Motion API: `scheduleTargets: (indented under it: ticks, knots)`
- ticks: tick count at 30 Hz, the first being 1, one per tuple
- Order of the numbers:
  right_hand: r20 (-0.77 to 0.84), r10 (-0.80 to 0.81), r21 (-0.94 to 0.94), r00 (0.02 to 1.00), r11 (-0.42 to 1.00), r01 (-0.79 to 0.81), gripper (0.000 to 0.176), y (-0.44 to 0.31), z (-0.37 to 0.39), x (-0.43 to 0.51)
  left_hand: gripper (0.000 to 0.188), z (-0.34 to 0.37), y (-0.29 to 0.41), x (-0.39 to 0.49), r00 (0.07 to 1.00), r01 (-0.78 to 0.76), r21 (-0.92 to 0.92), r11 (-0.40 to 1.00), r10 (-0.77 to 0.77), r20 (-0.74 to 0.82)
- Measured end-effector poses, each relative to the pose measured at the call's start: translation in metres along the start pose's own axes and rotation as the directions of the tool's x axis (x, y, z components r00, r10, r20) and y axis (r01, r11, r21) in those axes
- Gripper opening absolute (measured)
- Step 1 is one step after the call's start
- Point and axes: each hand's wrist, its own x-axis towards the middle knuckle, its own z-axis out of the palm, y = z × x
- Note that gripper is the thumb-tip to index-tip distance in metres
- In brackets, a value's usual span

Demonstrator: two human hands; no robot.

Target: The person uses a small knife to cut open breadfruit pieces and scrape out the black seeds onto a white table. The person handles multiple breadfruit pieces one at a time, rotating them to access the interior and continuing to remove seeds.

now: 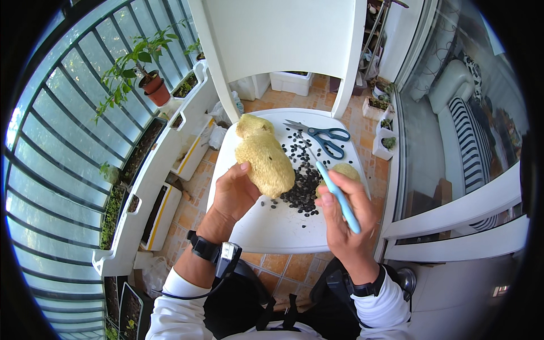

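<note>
My left hand holds a dried loofah sponge over the left part of a white chair seat. In my right hand is a light blue handle with a thin metal shaft pointing up and left; the tool's exact kind is unclear. Black seeds lie in a pile between my hands, with more scattered towards the chair back. Scissors with dark blue handles rest on the seat, their blades parted a little. Another loofah piece sits partly hidden behind my right hand.
The white chair back rises beyond the seat. White planters and a potted plant stand by the railing at left. Small pots line the glass door's side at right. A white foam box is on the tiled floor behind.
</note>
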Motion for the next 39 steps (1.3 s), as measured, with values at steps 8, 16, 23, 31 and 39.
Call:
scheduleTargets:
  ticks: [8, 16, 23, 31, 39]
  knots:
    - [-0.002, -0.189, -0.069, 0.982, 0.980, 0.189, 0.028, 0.001, 0.009, 0.003, 0.091, 0.002, -0.001, 0.001, 0.999, 0.019, 0.020, 1.000, -0.019, 0.034]
    - [0.049, -0.138, -0.092, 0.989, 0.986, 0.142, 0.039, 0.018, 0.031, 0.018, 0.089, 0.008, -0.011, 0.004, 0.998, 0.048, 0.081, 0.996, -0.052, 0.047]
    - [0.003, -0.019, -0.036, 1.000, 0.999, 0.019, 0.029, 0.033, 0.039, 0.017, 0.091, 0.010, -0.012, 0.001, 0.998, 0.038, 0.127, 0.991, -0.044, 0.042]
    - [-0.019, 0.083, -0.011, 0.996, 0.996, -0.083, 0.018, 0.029, 0.029, 0.031, 0.098, 0.013, -0.010, 0.002, 0.981, -0.188, 0.340, 0.921, 0.189, 0.030]
    - [-0.134, 0.037, 0.037, 0.990, 0.999, -0.033, 0.040, 0.010, -0.002, 0.021, 0.093, 0.004, -0.011, -0.004, 0.826, -0.478, 0.861, 0.171, 0.421, 0.375]
